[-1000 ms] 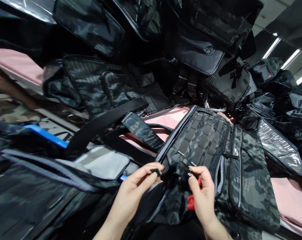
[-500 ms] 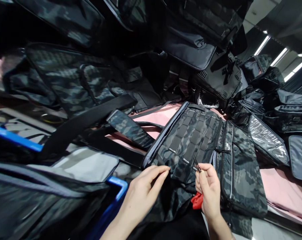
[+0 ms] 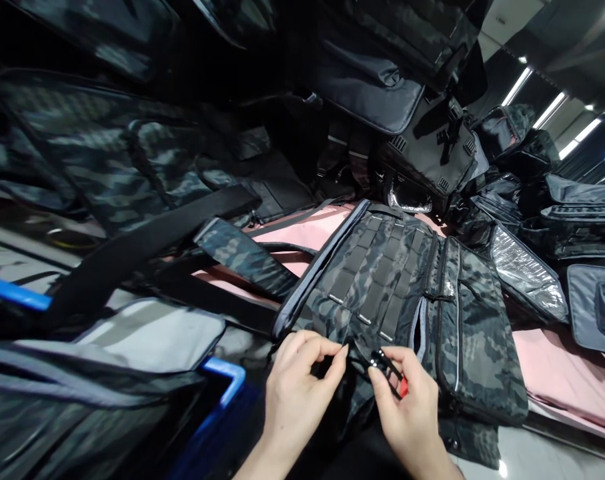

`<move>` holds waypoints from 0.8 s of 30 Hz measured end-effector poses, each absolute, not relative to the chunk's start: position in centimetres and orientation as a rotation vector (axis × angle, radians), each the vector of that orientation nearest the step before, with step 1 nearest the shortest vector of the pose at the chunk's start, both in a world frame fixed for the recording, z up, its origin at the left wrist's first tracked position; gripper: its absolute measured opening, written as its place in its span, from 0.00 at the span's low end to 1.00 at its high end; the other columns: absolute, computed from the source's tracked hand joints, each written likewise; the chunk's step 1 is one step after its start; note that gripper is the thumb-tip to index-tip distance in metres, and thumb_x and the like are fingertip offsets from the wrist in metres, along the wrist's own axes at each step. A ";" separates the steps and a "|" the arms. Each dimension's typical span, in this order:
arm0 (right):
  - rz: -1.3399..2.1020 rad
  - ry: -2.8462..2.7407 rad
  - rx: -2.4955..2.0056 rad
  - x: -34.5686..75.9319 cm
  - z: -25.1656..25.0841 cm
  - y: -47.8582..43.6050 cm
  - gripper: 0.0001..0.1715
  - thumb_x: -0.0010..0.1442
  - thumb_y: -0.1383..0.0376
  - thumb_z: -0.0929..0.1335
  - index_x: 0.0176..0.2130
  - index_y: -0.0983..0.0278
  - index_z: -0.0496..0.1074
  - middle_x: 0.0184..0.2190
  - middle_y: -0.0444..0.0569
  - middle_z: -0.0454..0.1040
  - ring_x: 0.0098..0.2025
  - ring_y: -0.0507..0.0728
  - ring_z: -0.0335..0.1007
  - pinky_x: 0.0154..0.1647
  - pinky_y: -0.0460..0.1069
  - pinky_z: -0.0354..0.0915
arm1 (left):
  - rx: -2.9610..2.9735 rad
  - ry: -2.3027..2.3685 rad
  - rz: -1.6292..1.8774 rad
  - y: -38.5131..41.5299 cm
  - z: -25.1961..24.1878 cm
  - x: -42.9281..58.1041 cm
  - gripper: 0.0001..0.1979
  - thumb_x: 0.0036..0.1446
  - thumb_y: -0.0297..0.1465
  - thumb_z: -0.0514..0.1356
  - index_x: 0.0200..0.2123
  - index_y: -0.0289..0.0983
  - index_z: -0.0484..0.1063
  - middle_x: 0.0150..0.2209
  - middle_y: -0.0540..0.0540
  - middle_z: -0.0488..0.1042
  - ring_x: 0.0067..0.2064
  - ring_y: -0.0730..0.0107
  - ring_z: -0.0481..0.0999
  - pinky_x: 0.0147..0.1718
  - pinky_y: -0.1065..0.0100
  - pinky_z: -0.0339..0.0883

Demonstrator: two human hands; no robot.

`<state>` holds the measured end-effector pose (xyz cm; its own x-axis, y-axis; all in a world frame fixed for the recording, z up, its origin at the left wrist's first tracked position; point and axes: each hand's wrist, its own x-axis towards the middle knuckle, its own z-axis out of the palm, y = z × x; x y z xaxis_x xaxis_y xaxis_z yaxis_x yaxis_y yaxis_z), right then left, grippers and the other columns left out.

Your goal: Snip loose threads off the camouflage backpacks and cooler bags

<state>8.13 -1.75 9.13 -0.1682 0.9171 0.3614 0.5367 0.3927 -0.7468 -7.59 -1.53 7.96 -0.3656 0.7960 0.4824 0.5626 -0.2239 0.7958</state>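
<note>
A dark camouflage bag (image 3: 382,267) with rows of webbing lies in front of me, its front edge near both hands. My left hand (image 3: 309,380) is at the bag's near edge, thumb and index fingertip pinched together; whatever is between them is too small to make out. Just to the right, my right hand (image 3: 407,393) holds small dark scissors (image 3: 379,360) with a bit of red at the handle. Their tips point left toward my left fingertips, with a narrow gap visible.
Pink material (image 3: 567,380) lies under the bag. At the left are a blue frame (image 3: 227,370), a light grey flap (image 3: 157,333) and a wide black strap (image 3: 147,240). More camouflage bags (image 3: 107,147) are piled behind, and a silver-lined piece (image 3: 527,273) lies at the right.
The scissors have swung from pointing up to pointing left, closer to my left hand. The red part is now mostly hidden by my right hand. The view has shifted slightly.
</note>
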 end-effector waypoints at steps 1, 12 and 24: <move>0.576 -1.870 -1.242 8.2 8.9 -1.8 0.11 0.59 0.64 0.67 0.43 0.63 0.69 0.32 0.49 0.74 0.29 0.53 0.72 0.29 0.45 0.69 | 1.659 1.808 1.656 -1.5 8.0 -7.5 0.09 0.53 0.32 0.58 0.22 0.39 0.67 0.24 0.50 0.65 0.29 0.70 0.65 0.30 0.68 0.61; 0.453 -1.938 -1.184 7.2 9.1 -2.2 0.11 0.61 0.68 0.64 0.45 0.65 0.66 0.35 0.52 0.74 0.32 0.54 0.73 0.33 0.46 0.71 | 1.774 1.865 1.727 -1.6 7.9 -7.0 0.06 0.54 0.28 0.58 0.24 0.38 0.68 0.25 0.50 0.66 0.30 0.70 0.65 0.31 0.68 0.61; 0.566 -1.753 -1.234 5.8 7.5 -2.3 0.10 0.62 0.66 0.63 0.45 0.64 0.65 0.34 0.49 0.73 0.31 0.53 0.72 0.32 0.46 0.68 | 1.721 1.880 1.695 -1.7 7.6 -6.9 0.06 0.53 0.30 0.59 0.24 0.39 0.69 0.25 0.50 0.67 0.30 0.70 0.65 0.31 0.67 0.61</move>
<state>5.80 -2.34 7.46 -0.1062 0.9088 0.4035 0.5012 0.3994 -0.7676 -6.91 -1.65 7.64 -0.3656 0.7341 0.5723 0.6451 -0.2433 0.7243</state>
